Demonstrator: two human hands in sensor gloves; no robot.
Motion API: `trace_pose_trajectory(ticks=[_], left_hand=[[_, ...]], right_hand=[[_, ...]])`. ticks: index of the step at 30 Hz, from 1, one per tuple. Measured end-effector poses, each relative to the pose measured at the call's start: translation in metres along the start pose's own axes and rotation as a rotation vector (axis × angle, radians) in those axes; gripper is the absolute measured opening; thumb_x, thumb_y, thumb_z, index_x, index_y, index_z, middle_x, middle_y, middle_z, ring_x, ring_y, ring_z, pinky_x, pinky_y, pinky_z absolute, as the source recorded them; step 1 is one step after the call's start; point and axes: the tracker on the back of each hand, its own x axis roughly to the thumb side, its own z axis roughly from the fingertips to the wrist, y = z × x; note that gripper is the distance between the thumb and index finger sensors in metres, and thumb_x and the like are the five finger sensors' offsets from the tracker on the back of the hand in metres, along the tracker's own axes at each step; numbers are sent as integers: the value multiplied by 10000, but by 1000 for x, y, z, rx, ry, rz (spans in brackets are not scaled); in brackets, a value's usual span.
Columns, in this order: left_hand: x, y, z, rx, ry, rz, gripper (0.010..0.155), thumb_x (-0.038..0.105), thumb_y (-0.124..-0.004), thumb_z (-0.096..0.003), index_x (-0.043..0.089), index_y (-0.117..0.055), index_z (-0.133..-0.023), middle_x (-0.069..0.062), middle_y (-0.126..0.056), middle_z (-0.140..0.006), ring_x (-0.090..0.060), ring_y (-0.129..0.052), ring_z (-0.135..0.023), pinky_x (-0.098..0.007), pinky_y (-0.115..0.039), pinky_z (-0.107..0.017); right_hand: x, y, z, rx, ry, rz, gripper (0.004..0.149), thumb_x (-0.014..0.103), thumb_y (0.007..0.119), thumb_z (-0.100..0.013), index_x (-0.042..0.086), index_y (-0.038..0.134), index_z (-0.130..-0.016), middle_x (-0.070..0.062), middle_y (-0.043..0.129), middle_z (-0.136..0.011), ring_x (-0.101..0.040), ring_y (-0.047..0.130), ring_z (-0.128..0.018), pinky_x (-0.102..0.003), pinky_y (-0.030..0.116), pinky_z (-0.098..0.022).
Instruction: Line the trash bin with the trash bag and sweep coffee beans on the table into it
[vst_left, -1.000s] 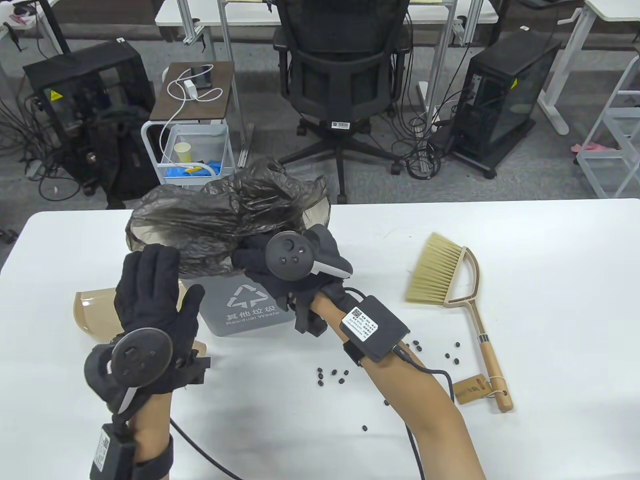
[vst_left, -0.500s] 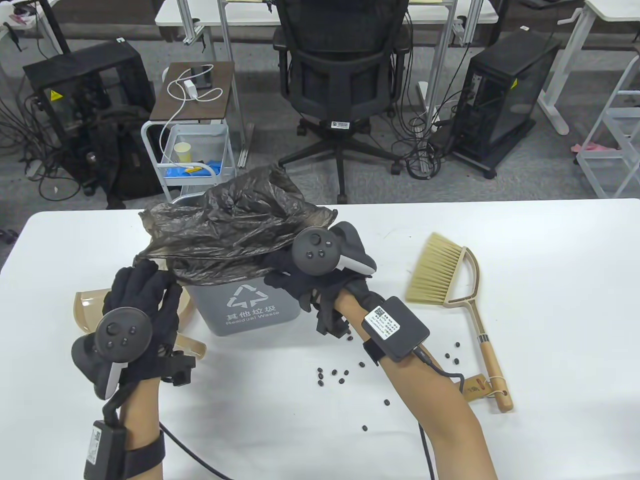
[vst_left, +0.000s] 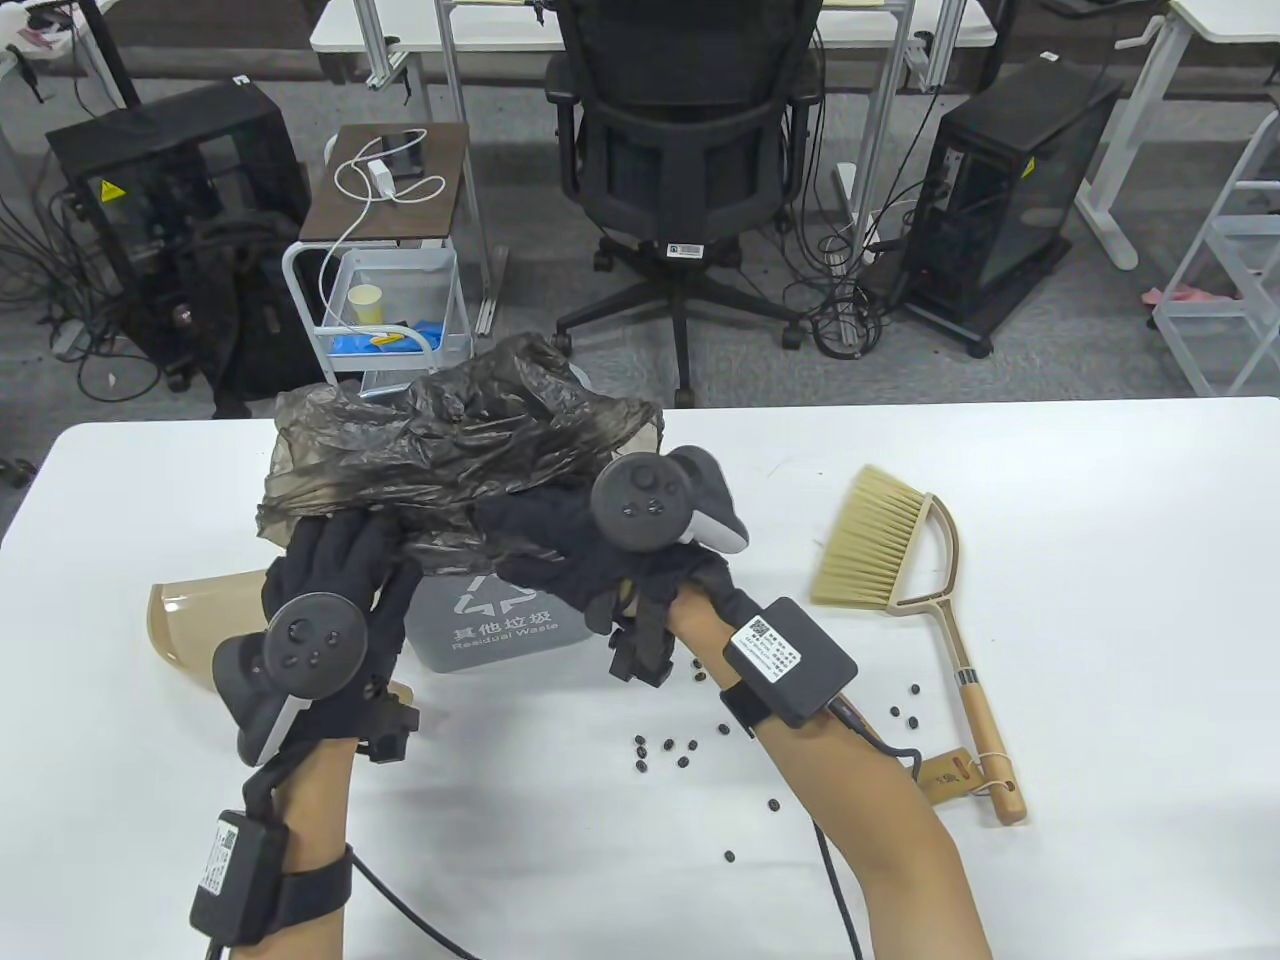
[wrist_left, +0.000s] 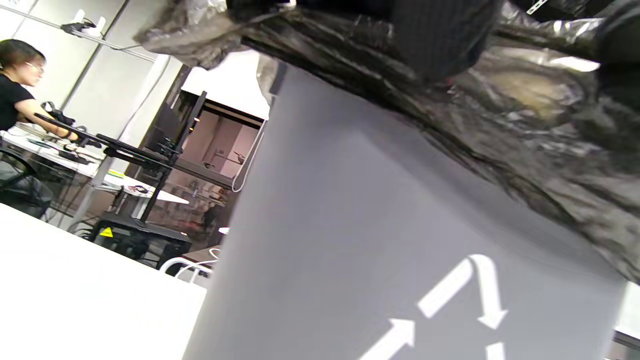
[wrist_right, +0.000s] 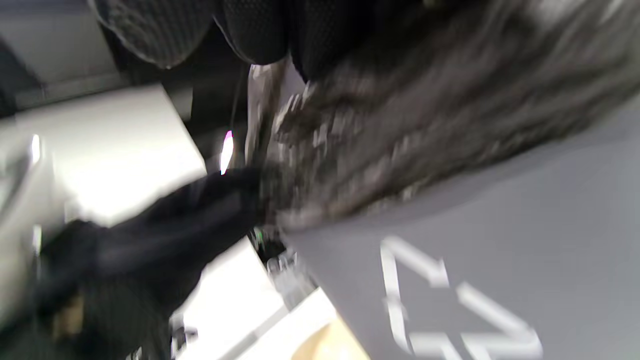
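Two gloved hands meet at the near rim of the grey trash bin, which stands on the white counter. We see the left hand at the bin's front-left corner, its fingers curled into the crumpled edge of the dark trash bag; its grip holds the film. Our right hand reaches across the front rim and pinches the bag there too. Scattered coffee beans lie just beside the right forearm. Farther right lies the brush. The bag, wrinkled and translucent, bunches loosely over the bin's mouth.
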Motion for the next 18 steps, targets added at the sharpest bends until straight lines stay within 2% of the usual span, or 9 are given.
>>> trace_pose_trajectory(ticks=[2, 3, 4, 7, 9, 12, 14, 16, 18], left_hand=[[-2, 1, 1, 8, 7, -17, 531, 362, -820, -574, 308, -651, -1074, 47, -574, -1245, -322, -495, -1168, -630, -410, -842], [0, 3, 1, 1, 18, -35, 532, 347, -824, -576, 305, -650, -1077, 48, -570, -1247, -322, -483, -1171, -630, -404, -843], [3, 6, 2, -5, 18, -43, 534, 343, -824, -578, 289, -650, -1080, 26, -571, -1246, -328, -470, -1173, -632, -397, -844], [27, 17, 5, 65, -101, 24, 591, 396, -839, -565, 258, -627, -1099, -25, -567, -1245, -344, -463, -1172, -646, -391, -842], [47, 19, 3, 71, -170, 56, 578, 453, -798, -576, 255, -638, -1095, -30, -596, -1235, -350, -498, -1161, -650, -406, -836], [76, 7, -10, -1, -229, 52, 529, 475, -754, -589, 248, -696, -1063, -40, -696, -1185, -353, -616, -1113, -646, -466, -816], [96, -8, -21, -100, -224, 0, 542, 499, -733, -594, 242, -694, -1070, -49, -703, -1183, -362, -623, -1108, -652, -457, -816], [107, -22, -32, -158, -189, -73, 581, 544, -705, -589, 247, -669, -1087, -52, -690, -1192, -366, -610, -1115, -658, -442, -821], [108, -35, -43, -213, -150, -131, 682, 654, -667, -547, 255, -653, -1099, -49, -687, -1194, -366, -606, -1118, -665, -435, -822]], right_hand=[[-7, -20, 6, -118, 50, -17, 580, 481, 712, -464, 272, 603, -993, -111, 736, -1018, -431, 670, -941, -597, 517, -692], [-12, -30, 10, -143, 92, -21, 590, 489, 708, -465, 263, 597, -999, -123, 724, -1024, -441, 652, -947, -602, 503, -693], [-15, -35, 11, -135, 118, -19, 600, 496, 702, -469, 255, 591, -1006, -134, 710, -1033, -451, 636, -952, -609, 494, -693], [-24, -43, 17, -96, 181, -11, 594, 504, 680, -483, 252, 587, -1012, -142, 696, -1042, -458, 619, -959, -610, 482, -698], [-28, -42, 20, -90, 205, -17, 594, 504, 673, -486, 250, 583, -1015, -144, 692, -1044, -460, 618, -959, -609, 487, -697], [-35, -34, 22, -46, 274, -58, 609, 506, 659, -491, 237, 562, -1029, -163, 654, -1065, -479, 585, -968, -613, 470, -702], [-43, -28, 22, -25, 318, -80, 623, 507, 647, -497, 236, 518, -1043, -170, 595, -1088, -484, 534, -985, -615, 442, -709], [-51, -22, 23, -26, 349, -93, 652, 511, 643, -497, 232, 457, -1057, -159, 509, -1115, -485, 516, -988, -612, 437, -710], [-59, -15, 27, -26, 365, -111, 689, 510, 640, -497, 218, 375, -1062, -161, 439, -1120, -474, 522, -986, -604, 448, -709]])
